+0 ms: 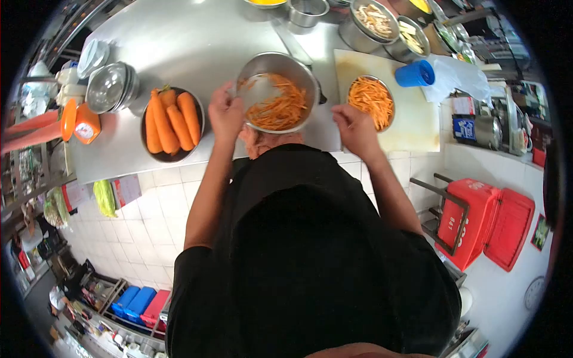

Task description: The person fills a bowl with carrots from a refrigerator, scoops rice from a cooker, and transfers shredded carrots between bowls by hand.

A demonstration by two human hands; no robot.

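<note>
My left hand (pixel 227 116) is closed on the left rim of a steel bowl (pixel 246 71), which is tilted towards me. Shredded carrot (pixel 283 107) lies along the bowl's bottom and near side. My right hand (pixel 356 128) is beside the near left edge of a smaller round container heaped with carrot shreds (pixel 370 100). Its fingers are curled together; what they hold, if anything, is too small to make out. That container stands on a pale cutting board (pixel 412 128). A knife (pixel 291 43) lies partly hidden behind the steel bowl.
To the left, a bowl (pixel 202 122) holds several whole carrots (pixel 178 122). Beyond it are stacked metal bowls (pixel 110 88) and an orange scale (pixel 88 124). A blue cup (pixel 415 73), a plastic bag (pixel 459 77) and pots of cut food (pixel 373 24) stand at the right back.
</note>
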